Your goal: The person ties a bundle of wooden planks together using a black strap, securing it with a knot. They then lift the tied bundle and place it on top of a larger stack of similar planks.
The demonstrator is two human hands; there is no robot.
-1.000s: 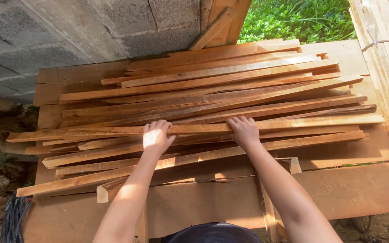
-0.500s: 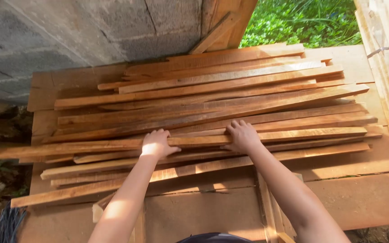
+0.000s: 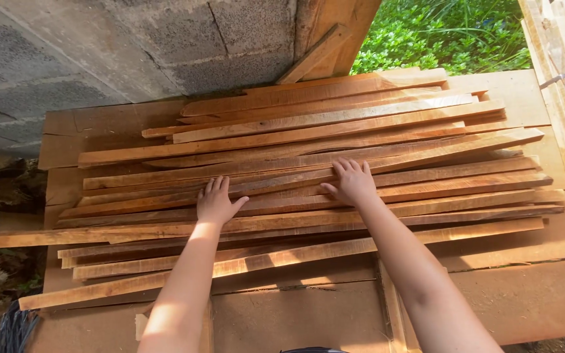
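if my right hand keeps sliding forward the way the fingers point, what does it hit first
Probably more slats: the right hand lies flat on the slat pile, fingers pointing up and away. Beyond the pile come the slanted plank and block wall, though depth is unclear.

Both arms reach forward; the left hand (image 3: 216,201) and right hand (image 3: 351,183) lie palm-down (fingers spread flat).

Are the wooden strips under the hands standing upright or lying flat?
Lying flat. The wooden strips lie on their long sides in a loose pile on the wooden table, and the left hand and right hand rest palm-down on them.
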